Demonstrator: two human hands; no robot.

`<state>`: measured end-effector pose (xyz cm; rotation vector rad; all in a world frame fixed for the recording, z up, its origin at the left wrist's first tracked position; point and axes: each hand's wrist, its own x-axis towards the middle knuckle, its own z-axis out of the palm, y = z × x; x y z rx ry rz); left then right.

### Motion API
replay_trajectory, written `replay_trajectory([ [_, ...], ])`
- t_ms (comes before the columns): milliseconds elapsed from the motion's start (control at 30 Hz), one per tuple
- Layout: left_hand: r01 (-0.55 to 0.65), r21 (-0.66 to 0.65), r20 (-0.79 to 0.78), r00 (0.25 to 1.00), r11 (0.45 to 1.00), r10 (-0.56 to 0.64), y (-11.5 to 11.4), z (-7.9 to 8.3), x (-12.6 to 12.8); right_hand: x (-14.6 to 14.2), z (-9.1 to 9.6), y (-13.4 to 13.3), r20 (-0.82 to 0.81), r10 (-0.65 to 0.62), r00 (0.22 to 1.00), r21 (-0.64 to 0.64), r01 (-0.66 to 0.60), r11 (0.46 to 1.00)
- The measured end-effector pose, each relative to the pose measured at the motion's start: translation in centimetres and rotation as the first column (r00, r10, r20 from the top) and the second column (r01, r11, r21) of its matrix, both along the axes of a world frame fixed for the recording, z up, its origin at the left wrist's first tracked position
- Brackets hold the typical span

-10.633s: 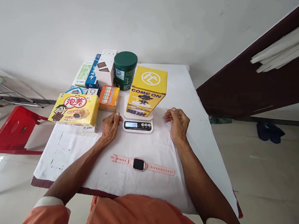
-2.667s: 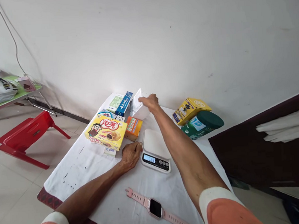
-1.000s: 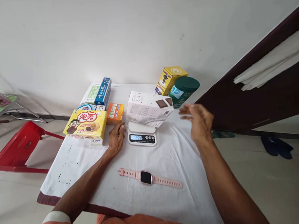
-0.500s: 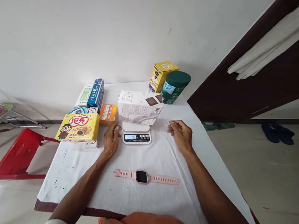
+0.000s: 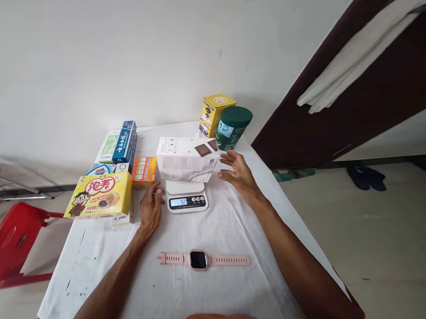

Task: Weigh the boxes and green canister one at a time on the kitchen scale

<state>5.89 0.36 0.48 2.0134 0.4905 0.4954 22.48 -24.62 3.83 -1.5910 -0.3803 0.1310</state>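
A white box (image 5: 185,167) printed with small text and brown squares stands tilted on a white digital scale (image 5: 187,203). The scale's lit display appears to read 92. To the right of the box, my right hand (image 5: 240,177) is open, fingers spread close to its right edge, and holds nothing. Left of the scale, my left hand (image 5: 151,209) rests on the table with fingers loosely bent and empty, just in front of an orange box (image 5: 144,171). Nearer to me lies a pink-strapped smartwatch (image 5: 198,260), its strap stretched out flat.
On the left are a yellow snack box (image 5: 99,195), a blue box (image 5: 124,143) and other cartons in a pile. A yellow carton (image 5: 215,113) and a green lidded canister (image 5: 233,127) stand at the back right. A red chair (image 5: 14,244) is beside the white-covered table (image 5: 134,289).
My right hand has opened and moved forward and left, close to the white box. The scale reading has gone from about 93 to 92. The camera view has shifted slightly.
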Motion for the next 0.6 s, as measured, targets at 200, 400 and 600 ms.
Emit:
replay_trajectory([
  [200, -0.001, 0.021, 0.01, 1.0, 1.0, 0.001, 0.1, -0.1, 0.1, 0.4, 4.3, 4.4, 0.108, 0.179, 0.978, 0.028, -0.183, 0.983],
  [400, -0.004, 0.025, -0.016, 1.0, 1.0, 0.004, 0.0, 0.3, 0.2, 1.2, 3.0, 5.5, 0.051, 0.089, 0.995, 0.107, -0.094, 0.99],
  [600, -0.004, 0.034, -0.002, 1.0, 0.999, 0.005, 0.1, 0.2, 0.2, 2.1, 4.3, 3.5, 0.068, -0.164, 0.984, 0.178, 0.149, 0.973],
])
